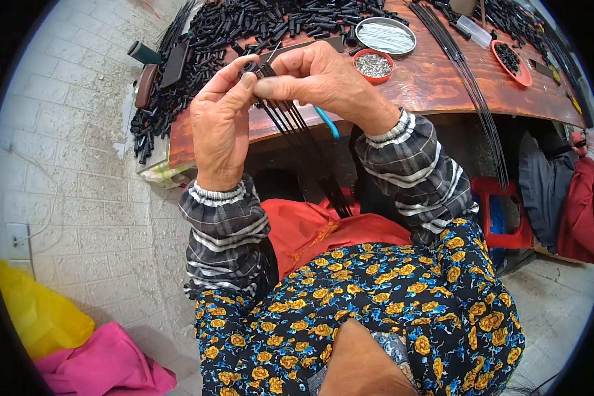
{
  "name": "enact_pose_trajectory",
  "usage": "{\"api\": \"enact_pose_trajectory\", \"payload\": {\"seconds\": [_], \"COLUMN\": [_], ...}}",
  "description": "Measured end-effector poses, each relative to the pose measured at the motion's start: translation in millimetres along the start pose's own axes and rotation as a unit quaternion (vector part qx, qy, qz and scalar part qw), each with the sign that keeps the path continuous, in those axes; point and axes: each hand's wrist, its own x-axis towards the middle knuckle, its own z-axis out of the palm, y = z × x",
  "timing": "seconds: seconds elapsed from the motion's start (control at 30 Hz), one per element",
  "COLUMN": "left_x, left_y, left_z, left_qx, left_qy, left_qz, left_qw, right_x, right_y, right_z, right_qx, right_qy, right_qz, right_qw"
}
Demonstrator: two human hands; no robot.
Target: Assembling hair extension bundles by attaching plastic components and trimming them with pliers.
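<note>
Raised over the table's front edge, my left hand pinches a small round black plastic part between thumb and fingers. My right hand meets it there, its thumb and forefinger closed on the upper ends of a bundle of thin black rods that look like umbrella ribs. The bundle hangs down at a slant, its lower end against the red cloth on my lap. A thin metal wire or pin sticks up between the hands. My fingers hide how the rods and the round part meet.
Heaps of black plastic parts cover the back of the wooden table. On it stand a dish of pale thin sticks, a red-rimmed bowl of small metal pieces and an orange plate. More black rods overhang the edge; a red stool stands right.
</note>
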Motion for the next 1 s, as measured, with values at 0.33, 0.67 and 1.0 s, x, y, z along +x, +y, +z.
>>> {"api": "enact_pose_trajectory", "payload": {"seconds": [0.33, 0.67, 1.0], "left_x": [6.6, 7.8, 1.4], "left_y": [-5.0, -8.6, -6.3], "left_z": [-4.8, 0.2, 0.4], "left_qx": [-0.053, -0.07, -0.047], "left_qy": [-0.069, -0.065, -0.024], "left_qz": [-0.026, -0.015, -0.002], "left_qw": [0.996, 0.995, 0.999], "right_x": [-6.9, -8.2, -12.9], "right_y": [-6.2, -11.1, -11.0], "right_z": [-1.8, -2.4, 9.1], "right_qx": [0.047, 0.017, -0.071], "right_qy": [0.038, 0.057, 0.092], "right_qz": [0.068, 0.07, 0.014], "right_qw": [0.996, 0.996, 0.993]}}
